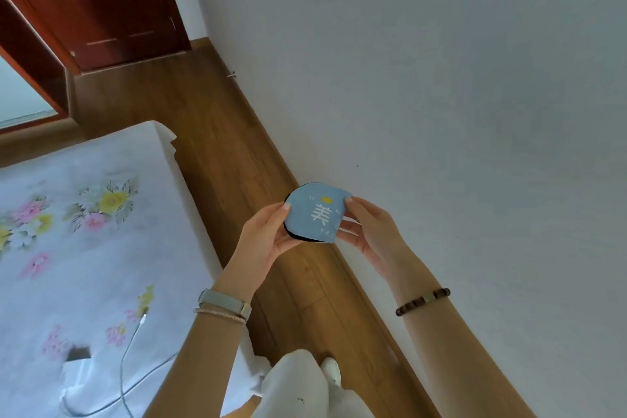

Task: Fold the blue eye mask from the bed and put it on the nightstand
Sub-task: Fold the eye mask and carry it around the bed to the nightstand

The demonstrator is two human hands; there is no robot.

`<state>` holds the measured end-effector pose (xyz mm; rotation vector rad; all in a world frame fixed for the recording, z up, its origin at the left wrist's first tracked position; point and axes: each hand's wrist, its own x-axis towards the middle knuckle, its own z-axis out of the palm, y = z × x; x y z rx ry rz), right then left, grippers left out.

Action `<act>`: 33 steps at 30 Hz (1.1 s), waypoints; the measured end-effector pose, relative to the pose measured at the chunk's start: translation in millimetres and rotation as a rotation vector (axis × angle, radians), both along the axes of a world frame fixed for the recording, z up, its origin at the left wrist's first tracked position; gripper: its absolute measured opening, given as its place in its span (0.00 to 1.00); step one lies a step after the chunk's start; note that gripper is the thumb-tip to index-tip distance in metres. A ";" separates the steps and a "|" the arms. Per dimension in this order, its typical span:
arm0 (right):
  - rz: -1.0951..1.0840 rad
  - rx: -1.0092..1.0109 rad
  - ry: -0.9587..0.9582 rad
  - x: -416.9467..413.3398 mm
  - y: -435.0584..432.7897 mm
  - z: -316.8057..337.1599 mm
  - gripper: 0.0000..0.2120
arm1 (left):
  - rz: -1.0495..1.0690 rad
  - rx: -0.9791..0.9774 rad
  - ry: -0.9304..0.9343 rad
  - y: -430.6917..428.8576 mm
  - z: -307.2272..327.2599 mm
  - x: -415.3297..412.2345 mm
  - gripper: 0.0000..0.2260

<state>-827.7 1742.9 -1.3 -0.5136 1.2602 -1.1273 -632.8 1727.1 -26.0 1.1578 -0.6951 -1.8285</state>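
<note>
White trousers (298, 387): soft, pale cloth is being seen at the bottom edge, with a white shoe (331, 370) beside it on the floor.
Cable (130, 363): a thin white cord is being seen trailing in loops over the bedsheet.
Bed (84, 248): a smooth, pale sheet printed with pink and yellow flowers is being shown on the left.
Left wrist: a grey strap band (224, 303) and thin cord bracelets are being worn.
Right wrist: a bracelet of dark round beads (422, 301) is being worn.
Left hand (268, 237): it is being closed on the mask's left edge, thumb on top and fingers beneath.
Right hand (369, 231): it is being pinched on the mask's right edge, thumb at the upper corner.
Blue eye mask (314, 214): it is being held in the air between both hands, over the floor beside the bed; folded into a rounded shape, light blue fabric with white printed marks, a small yellow figure and a black underside edge.
Floor (210, 132): brown wood-grain planks are being seen running along the wall.
Wall (441, 61): a plain, matte pale surface is being shown.
Door (101, 0): reddish-brown panelled wood is being seen farthest away.
</note>
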 end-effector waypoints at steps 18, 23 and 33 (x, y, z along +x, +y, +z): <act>0.246 -0.056 0.007 30.1 -211.0 -0.9 0.13 | 0.215 -0.065 -0.087 -173.2 4.9 32.7 0.14; 0.251 -0.055 0.026 57.1 -286.9 6.7 0.15 | 0.233 -0.077 -0.106 -240.9 18.4 56.7 0.15; 0.393 -0.080 0.017 135.9 -416.2 9.8 0.14 | 0.340 -0.085 -0.170 -345.2 38.6 130.8 0.13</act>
